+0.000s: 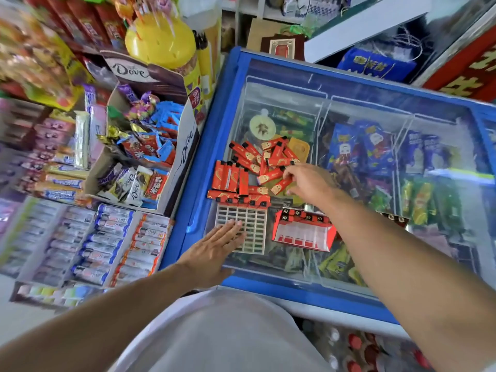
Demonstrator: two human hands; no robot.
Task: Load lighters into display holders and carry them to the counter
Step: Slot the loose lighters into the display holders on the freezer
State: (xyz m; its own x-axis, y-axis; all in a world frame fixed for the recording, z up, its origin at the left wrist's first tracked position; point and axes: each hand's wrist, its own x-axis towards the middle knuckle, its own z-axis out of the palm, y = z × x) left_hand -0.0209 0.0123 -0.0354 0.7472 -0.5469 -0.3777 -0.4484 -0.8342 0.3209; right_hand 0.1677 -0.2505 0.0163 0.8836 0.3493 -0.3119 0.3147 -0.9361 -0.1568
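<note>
Freezer lid [349, 84]: left hand [214, 245] flat on grid holder [249, 232]; right hand [308, 181] pinching lighter [281, 185]. Loading; next, slot it.

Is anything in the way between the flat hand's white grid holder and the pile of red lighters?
Nothing visible blocks it. The white grid holder lies under the left hand, and the red lighters lie right beside its far edge on the freezer lid. The right hand reaches them.

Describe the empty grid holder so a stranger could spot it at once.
Find the blue chest freezer with glass lids. Near its front left corner lies a pale grid holder, under the left hand. Unlike the red box beside it, it is a flat lattice of open cells.
</note>
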